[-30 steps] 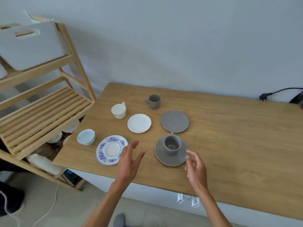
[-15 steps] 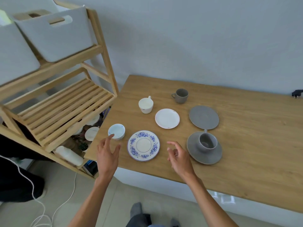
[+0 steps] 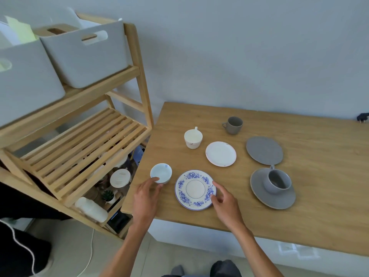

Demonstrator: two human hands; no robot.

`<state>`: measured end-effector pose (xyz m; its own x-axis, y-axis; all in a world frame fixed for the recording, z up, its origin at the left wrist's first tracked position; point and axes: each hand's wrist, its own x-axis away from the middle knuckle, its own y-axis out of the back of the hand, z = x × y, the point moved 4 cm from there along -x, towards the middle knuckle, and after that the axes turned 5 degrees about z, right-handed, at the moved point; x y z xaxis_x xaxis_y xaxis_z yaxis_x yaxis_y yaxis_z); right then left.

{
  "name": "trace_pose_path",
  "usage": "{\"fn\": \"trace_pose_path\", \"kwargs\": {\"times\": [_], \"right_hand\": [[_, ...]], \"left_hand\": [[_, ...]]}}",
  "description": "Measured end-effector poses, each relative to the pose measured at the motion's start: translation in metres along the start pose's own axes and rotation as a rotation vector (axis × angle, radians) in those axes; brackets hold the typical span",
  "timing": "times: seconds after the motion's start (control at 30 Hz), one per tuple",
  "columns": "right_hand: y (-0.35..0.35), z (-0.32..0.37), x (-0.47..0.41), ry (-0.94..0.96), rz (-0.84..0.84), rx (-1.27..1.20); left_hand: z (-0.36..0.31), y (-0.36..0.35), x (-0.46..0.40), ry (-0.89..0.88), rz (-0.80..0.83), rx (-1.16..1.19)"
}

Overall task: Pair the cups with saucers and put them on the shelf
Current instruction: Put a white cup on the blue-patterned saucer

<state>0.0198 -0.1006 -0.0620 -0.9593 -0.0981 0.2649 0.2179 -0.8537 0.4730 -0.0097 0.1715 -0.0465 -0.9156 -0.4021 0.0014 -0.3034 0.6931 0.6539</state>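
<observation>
A small handleless white cup [image 3: 161, 172] with a blue mark stands near the table's left edge. My left hand [image 3: 145, 198] touches its near side with the fingertips, fingers apart. The blue-flowered saucer [image 3: 194, 189] lies beside it; my right hand [image 3: 224, 198] touches its right rim, fingers spread. Farther back stand a white cup [image 3: 192, 138] and a white saucer [image 3: 220, 154]. A grey cup [image 3: 278, 180] sits on a grey saucer [image 3: 259, 193] at the right. A second grey cup [image 3: 234, 125] and a bare grey saucer [image 3: 264, 150] are behind. The slatted wooden shelf [image 3: 83, 148] is at the left.
White storage bins [image 3: 85, 54] fill the shelf's upper level. Jars, a small plant and a bottle sit on its lowest level. The wooden table [image 3: 319, 196] extends right, a black plug [image 3: 362, 117] at its far edge. A white cable runs over the floor.
Both hands moved left, away from the grey cup and saucer. The left now touches the small white cup, the right the flowered saucer's rim. The view swung left toward the shelf.
</observation>
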Motion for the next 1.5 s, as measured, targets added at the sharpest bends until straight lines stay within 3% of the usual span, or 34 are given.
{"fn": "trace_pose_path", "kwargs": {"times": [0.33,0.6,0.97,1.5], "right_hand": [[-0.014,0.006,-0.016,-0.147,-0.016,-0.155],[-0.028,0.022,-0.023,-0.105,-0.039,-0.139],[-0.028,0.021,-0.022,-0.061,-0.058,-0.094],[-0.027,0.027,-0.016,-0.056,-0.075,-0.092]], "left_hand": [[0.013,0.008,-0.023,-0.021,-0.028,0.07],[-0.025,-0.001,-0.009,-0.162,0.023,0.148],[-0.038,-0.022,-0.001,-0.275,0.076,0.071],[-0.032,-0.026,0.004,-0.302,0.161,0.038]]}}
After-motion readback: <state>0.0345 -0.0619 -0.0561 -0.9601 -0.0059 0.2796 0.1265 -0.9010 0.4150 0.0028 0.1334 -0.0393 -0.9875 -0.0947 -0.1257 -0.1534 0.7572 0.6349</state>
